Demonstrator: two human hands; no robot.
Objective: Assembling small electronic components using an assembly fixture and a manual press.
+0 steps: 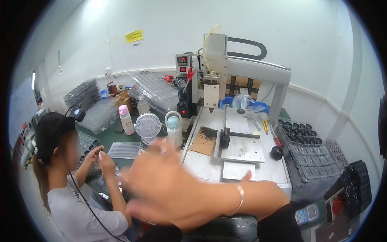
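1. Probably stiff and light, the white plate [238, 171] would suit a hold at its side edges; its smooth face may slip.
2. It looks flat, rectangular and pale, lying near the front edge of the machine bed [207, 166].
3. Before it, the hands [161, 183] overlap in a blur; I cannot tell whether either grips anything.
4. Just behind, a black clamp [225, 139] sits on a larger plate [246, 152].

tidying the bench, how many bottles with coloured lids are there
2: a pink-lidded bottle left of the white fan, and a blue-lidded bottle right of it. Others may be hidden.
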